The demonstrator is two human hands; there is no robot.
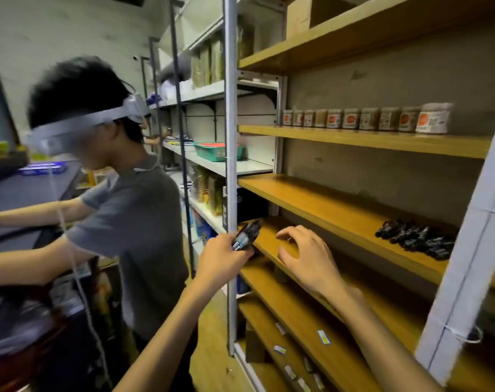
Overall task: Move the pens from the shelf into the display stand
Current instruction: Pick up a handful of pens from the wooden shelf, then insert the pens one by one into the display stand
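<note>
Pens (pixel 414 239) lie in a dark heap on the wooden shelf (pixel 339 210), toward its right end and close to the back wall. A second, smaller bunch of pens (pixel 245 234) is off the shelf already, gripped in the left hand (pixel 222 257), whose fingers are curled round the lower ends so the tops stick up and to the right. That hand is in front of the shelf's left end, just beside the grey metal post (pixel 230 137).

The right hand (pixel 305 257) holds nothing. Its fingers are spread and loosely bent, palm down, hovering over the front edge of the shelf near its left end. The heap is well apart from it, farther right and deeper in. The bunch in the left hand is near it, on its left.

No display stand can be made out in this view, so nothing shows any pens delivered yet. My reading is that the task is in its gathering stage: one bunch is picked up, the larger share remains on the shelf, and all of the placing is left to do. The free hand would likely have to reach right and back to get at the heap.

Above, another shelf carries a row of small jars (pixel 368 118). To the left stands another person (pixel 122 222) in a grey shirt, wearing a headset and busy at a dark surface (pixel 28 193).
</note>
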